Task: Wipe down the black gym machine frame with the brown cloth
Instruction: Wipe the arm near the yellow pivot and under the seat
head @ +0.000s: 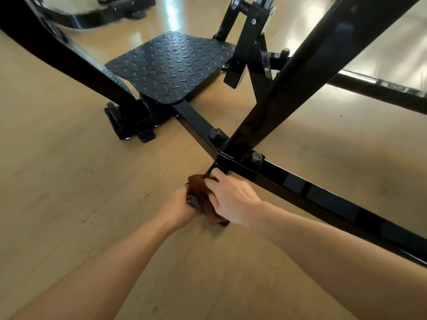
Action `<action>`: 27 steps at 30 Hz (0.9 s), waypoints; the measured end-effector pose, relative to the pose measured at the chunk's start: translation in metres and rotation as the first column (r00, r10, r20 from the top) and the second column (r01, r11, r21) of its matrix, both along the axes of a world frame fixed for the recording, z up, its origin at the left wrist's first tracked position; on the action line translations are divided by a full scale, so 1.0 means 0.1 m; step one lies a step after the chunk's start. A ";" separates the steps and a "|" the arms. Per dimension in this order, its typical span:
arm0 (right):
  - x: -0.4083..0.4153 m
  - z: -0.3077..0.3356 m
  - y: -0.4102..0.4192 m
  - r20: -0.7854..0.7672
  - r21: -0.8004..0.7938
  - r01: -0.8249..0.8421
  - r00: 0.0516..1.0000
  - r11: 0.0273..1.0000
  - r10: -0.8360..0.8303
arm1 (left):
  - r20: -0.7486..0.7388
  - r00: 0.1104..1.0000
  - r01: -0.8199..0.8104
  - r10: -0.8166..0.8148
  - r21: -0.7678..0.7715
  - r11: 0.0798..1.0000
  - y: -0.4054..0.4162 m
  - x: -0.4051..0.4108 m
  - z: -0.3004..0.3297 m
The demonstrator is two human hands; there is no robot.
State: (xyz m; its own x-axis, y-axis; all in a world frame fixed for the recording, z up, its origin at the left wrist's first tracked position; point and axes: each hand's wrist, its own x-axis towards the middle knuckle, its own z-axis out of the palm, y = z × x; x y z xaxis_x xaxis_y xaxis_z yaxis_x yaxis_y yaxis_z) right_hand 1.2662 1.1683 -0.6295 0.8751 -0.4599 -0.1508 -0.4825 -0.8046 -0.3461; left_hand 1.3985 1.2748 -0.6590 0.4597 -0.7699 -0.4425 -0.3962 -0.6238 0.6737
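Observation:
The black gym machine frame [307, 190] runs low across the wooden floor, with a slanted upright [300, 72] rising from a bolted joint. A short black foot of the frame sticks out toward me below that joint. The brown cloth [202, 192] is draped over this foot. My right hand [231, 199] lies on top of the cloth with fingers curled round it, pressing it onto the foot. My left hand [179, 207] grips the foot's left side right beside the cloth; its fingers are mostly hidden.
A black diamond-pattern footplate [171, 65] sits ahead on the floor. A thick curved frame arm [57, 49] sweeps down at the left to a bolted base [129, 121]. Another floor bar [381, 91] runs off to the right. Light wooden floor [69, 204] surrounds everything.

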 end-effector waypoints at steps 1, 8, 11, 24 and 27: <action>0.03 0.04 -0.09 -0.012 -0.036 0.073 0.997 0.997 -0.073 | -0.045 0.999 0.026 -0.026 0.007 1.000 0.00 0.00 0.04; 0.04 0.10 0.26 -0.060 0.262 0.134 0.991 0.956 -0.123 | -0.203 0.979 0.024 -0.009 0.075 0.997 0.00 -0.05 0.17; -0.04 0.19 0.19 -0.012 0.566 0.300 0.934 0.768 -0.356 | -0.244 0.970 -0.005 0.013 0.031 0.999 0.02 -0.08 0.31; -0.56 1.11 0.02 -0.048 0.998 0.051 0.569 -0.023 -0.821 | -0.196 0.980 -0.119 -0.012 -0.642 0.758 -0.29 -0.59 1.25; -0.72 1.26 -0.07 0.145 0.953 0.168 0.477 0.252 -0.867 | -0.245 0.952 -0.303 0.183 -0.672 0.676 -0.43 -0.60 1.43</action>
State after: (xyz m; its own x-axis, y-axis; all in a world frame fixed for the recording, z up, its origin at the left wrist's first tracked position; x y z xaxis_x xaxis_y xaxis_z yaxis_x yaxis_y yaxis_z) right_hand 1.1941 1.1616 -0.5032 0.4699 -0.8097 -0.3515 -0.0670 0.3643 -0.9288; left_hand 1.3384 1.2314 -0.5163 0.6523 -0.7519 0.0954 -0.1593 -0.0130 0.9871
